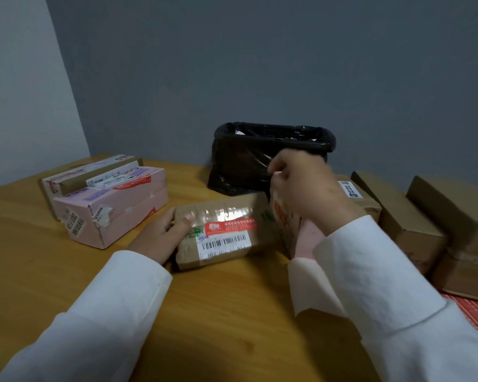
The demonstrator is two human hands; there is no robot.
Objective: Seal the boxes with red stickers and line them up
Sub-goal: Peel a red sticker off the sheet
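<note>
While our left hand (164, 232) grips the near-left end of the brown box (224, 230), thumb curled over its top, our right hand (304, 186) hovers above the box's right end with fingers bent; we cannot tell whether it pinches anything, though a pale scrap shows at the fingertips. A red sticker (231, 226) with white print too small to read lies across the box top, just above a white barcode label (224, 245), and green scrawl shows beside it. At left, two sealed boxes sit side by side: a pink box (111, 208) carrying its own red strip and a stamped number we cannot make out, and a second behind it. Plain cartons (414, 216) crowd the right edge, over a red sticker sheet (472, 312). A black-lined bin (260, 155) stands against the wall. Bare table (218, 312) lies between our sleeves.
</note>
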